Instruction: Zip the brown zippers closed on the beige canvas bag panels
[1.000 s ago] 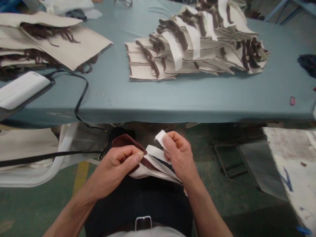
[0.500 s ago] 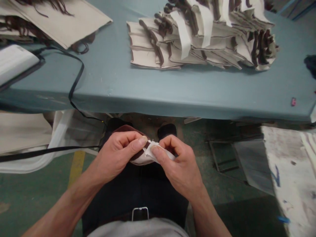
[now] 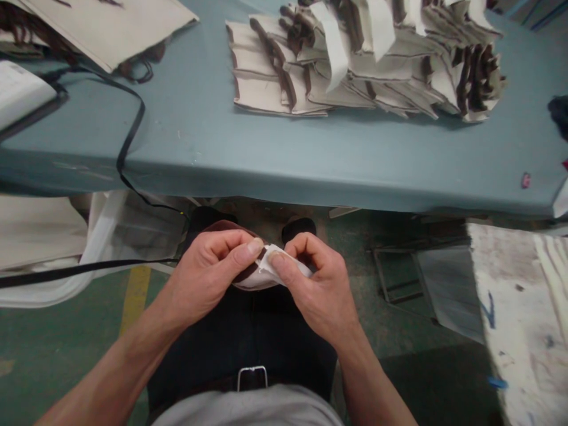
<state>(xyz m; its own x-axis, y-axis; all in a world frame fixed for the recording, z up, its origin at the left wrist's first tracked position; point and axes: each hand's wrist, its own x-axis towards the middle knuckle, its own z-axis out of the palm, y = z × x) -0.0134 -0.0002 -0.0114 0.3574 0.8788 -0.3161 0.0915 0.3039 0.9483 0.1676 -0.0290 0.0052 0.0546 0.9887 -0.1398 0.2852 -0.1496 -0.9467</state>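
Note:
Close to my lap, my left hand [image 3: 219, 269] pinches the brown edge of a cream fabric piece with brown trim [image 3: 252, 283] between thumb and forefinger. My right hand [image 3: 317, 281] is closed with its thumb pressed on a white strip [image 3: 271, 259], which lies against the fabric's edge. The two sets of fingertips are a short gap apart, with the strip's end between them. Much of the fabric piece is covered by my hands, and the fingers under it are hidden.
Ahead is a blue-covered table [image 3: 266, 160] bearing a stack of cream pieces with brown edges and white strips [image 3: 355, 83]. Flat fabric [image 3: 128, 29], a white device [image 3: 22, 92] and a black cord [image 3: 133, 127] lie left. A plastic bin [image 3: 106, 236] stands below; a stained white board [image 3: 510, 307] is right.
The camera view has shifted slightly, so the table and stack sit a little higher. The white strip has turned a little in my right fingers; both hands keep their hold.

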